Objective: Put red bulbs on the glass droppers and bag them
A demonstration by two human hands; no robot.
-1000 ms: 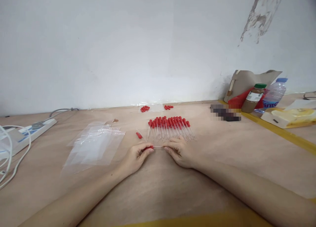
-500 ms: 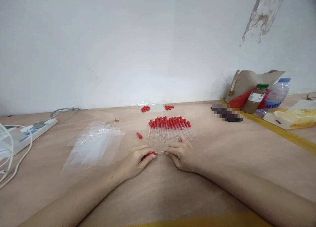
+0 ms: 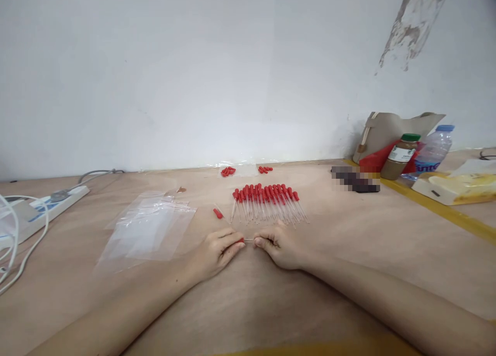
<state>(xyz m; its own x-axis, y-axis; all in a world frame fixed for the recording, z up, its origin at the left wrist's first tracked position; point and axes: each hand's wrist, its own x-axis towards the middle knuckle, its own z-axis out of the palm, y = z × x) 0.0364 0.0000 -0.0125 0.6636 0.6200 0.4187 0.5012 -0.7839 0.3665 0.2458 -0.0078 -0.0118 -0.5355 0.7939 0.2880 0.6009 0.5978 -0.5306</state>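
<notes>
Here, left hand (image 3: 214, 253), right hand (image 3: 281, 249) pinch dropper (image 3: 248, 240) — row (image 3: 267, 203) just beyond

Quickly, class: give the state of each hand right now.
Left hand: closed, pinching the red bulb end of a dropper.
Right hand: closed, pinching the dropper's glass tube.

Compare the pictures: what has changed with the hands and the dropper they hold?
The left hand and right hand have closed together on the dropper, so less clear tube shows between them. Both kept their grip. The row of droppers and plastic bags stayed put.
</notes>
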